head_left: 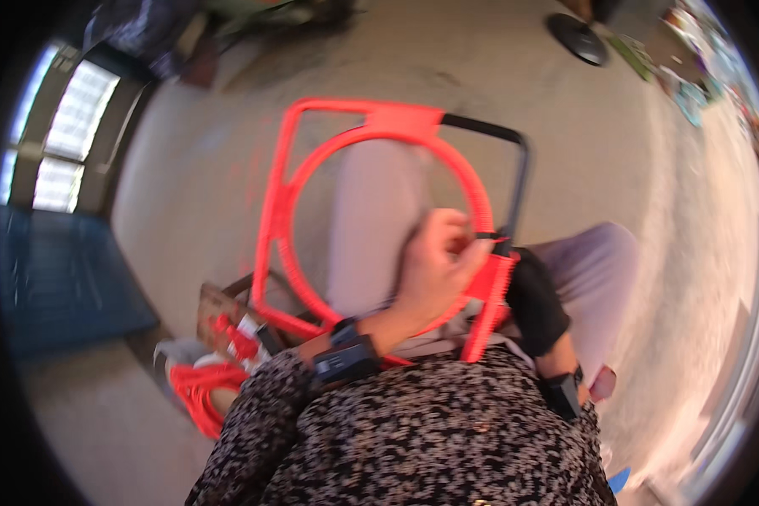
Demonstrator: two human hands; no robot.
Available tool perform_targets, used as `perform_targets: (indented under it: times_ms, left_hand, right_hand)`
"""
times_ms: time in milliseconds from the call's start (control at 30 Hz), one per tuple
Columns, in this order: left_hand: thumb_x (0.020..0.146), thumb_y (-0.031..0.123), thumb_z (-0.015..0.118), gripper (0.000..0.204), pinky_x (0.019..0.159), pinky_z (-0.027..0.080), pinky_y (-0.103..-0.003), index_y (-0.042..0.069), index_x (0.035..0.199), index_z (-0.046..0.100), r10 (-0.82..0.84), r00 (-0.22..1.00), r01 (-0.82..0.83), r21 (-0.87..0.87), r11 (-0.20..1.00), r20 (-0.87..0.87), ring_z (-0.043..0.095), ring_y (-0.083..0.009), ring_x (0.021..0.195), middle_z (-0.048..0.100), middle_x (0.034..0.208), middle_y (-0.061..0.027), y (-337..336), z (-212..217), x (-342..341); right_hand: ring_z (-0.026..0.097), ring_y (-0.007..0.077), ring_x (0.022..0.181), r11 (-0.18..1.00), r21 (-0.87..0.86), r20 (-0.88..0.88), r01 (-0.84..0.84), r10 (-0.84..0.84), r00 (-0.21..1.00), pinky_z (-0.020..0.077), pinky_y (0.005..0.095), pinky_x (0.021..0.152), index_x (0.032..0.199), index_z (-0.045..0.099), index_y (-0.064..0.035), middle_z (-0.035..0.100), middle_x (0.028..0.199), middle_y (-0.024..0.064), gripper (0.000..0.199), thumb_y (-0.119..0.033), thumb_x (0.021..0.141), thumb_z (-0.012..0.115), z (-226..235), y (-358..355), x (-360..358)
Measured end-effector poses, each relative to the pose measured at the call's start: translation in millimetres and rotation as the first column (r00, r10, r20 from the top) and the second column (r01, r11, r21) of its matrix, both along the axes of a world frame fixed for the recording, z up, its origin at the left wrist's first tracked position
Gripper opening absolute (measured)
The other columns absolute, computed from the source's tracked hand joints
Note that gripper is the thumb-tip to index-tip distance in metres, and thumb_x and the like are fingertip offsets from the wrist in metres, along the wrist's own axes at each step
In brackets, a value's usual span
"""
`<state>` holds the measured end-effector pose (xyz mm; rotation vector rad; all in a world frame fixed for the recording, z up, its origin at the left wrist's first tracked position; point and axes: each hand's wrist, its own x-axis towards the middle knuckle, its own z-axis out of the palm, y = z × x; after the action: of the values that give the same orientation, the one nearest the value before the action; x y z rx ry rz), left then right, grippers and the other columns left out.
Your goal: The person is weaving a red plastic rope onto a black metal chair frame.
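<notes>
Pale floor (481, 76) lay beyond the red frame (401, 119), which spanned one thigh (375, 211). Left grip (434, 268) curled at the frame's right side, dark-covered right grip (538, 302) just beside; blur hid whether either clamped. Loose hold risked tilting it.

The left hand (434, 268) reaches rightward, fingers curled, near the black-covered right hand (533, 291), its grip unclear.

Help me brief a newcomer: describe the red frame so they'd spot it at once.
Find the person's pale trousers in the middle of the view. Over them is a large, round-cornered, bright red frame with a ring inside it, the left hand at its right side. Unlike the red coil at lower left, it is an open shape with its upper right corner black.
</notes>
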<state>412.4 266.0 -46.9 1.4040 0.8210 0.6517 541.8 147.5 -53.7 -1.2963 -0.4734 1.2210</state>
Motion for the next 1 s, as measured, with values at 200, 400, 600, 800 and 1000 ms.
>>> perform_targets:
  times_ms: [200,400,600,800,1000]
  left_hand:
    - [0.096,0.013,0.052,0.016,0.064,0.046,-0.021,-0.002,0.093,0.057,0.001,0.981,0.047,-0.244,0.969,0.195,0.054,-0.0029,0.074,0.061,0.081,0.0001,2,0,-10]
    - [0.094,0.012,0.055,0.016,0.065,0.047,-0.021,-0.002,0.090,0.059,0.114,0.940,0.064,-0.495,0.867,0.321,0.055,-0.0034,0.075,0.062,0.083,-0.0004,-4,9,-21]
    - [0.092,0.013,0.058,0.018,0.062,0.043,-0.022,-0.002,0.084,0.060,0.054,0.963,0.057,-0.394,0.917,0.263,0.051,-0.0031,0.071,0.059,0.076,0.0011,-2,0,-25]
    - [0.089,0.016,0.060,0.019,0.057,0.043,-0.023,-0.001,0.081,0.061,-0.033,0.984,0.085,-0.298,0.951,0.178,0.051,-0.0038,0.067,0.058,0.070,0.0005,2,11,-26]
    - [0.092,0.016,0.057,0.018,0.052,0.043,-0.021,0.000,0.086,0.063,0.036,0.999,-0.037,-0.078,0.996,-0.022,0.052,-0.0033,0.062,0.059,0.068,-0.0004,-3,3,-28]
  right_hand:
    - [0.058,0.0116,0.097,0.988,-0.108,-0.019,-0.114,0.113,0.993,0.0457,0.0271,0.084,0.118,0.056,0.0014,0.063,0.108,0.0050,0.035,-0.011,0.085,0.056,16,1,-9]
    - [0.059,0.0119,0.093,0.977,-0.165,0.151,-0.134,0.160,0.976,0.0467,0.0267,0.082,0.115,0.057,0.0043,0.064,0.104,0.0068,0.034,-0.006,0.082,0.055,21,11,-12]
    - [0.060,0.0115,0.086,0.977,-0.195,0.207,-0.091,0.132,0.969,0.0467,0.0256,0.077,0.111,0.060,0.0044,0.065,0.098,0.0058,0.032,-0.006,0.081,0.056,27,10,-13]
    - [0.061,0.0123,0.085,0.963,-0.251,0.322,-0.094,0.175,0.931,0.0477,0.0259,0.074,0.103,0.063,0.0042,0.066,0.093,0.0053,0.026,-0.005,0.080,0.059,45,7,-11]
    - [0.059,0.0072,0.074,0.964,-0.216,0.233,-0.154,0.204,0.951,0.0466,0.0230,0.062,0.099,0.065,0.0009,0.066,0.083,0.0016,0.020,-0.013,0.084,0.066,26,15,-12]
